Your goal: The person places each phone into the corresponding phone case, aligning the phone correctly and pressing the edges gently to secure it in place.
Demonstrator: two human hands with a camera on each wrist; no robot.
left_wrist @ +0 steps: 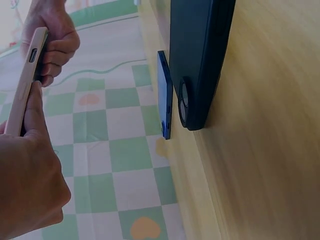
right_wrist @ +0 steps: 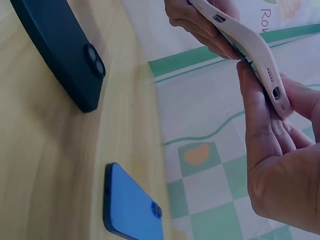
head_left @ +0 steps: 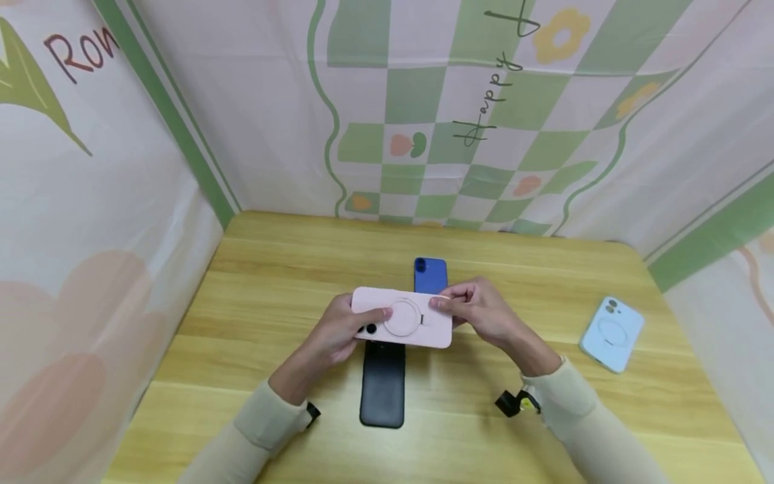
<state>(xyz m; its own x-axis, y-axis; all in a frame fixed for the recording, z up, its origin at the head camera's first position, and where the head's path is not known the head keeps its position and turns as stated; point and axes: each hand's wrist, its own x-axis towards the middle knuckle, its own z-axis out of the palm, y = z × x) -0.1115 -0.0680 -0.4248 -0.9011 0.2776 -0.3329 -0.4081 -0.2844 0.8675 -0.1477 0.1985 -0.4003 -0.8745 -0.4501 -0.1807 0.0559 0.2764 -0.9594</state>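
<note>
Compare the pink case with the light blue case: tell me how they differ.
The pink case is held above the table by the left hand and right hand; the light blue case lies on the table, untouched. The pink case is bent in the right wrist view; the light blue case lies flat. Both show a ring on the back and camera cutouts.

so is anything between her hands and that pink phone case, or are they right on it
Nothing visible is in between. Both the left hand and the right hand grip the pink phone case directly at its ends, holding it above the black phone and blue phone on the table.
</note>
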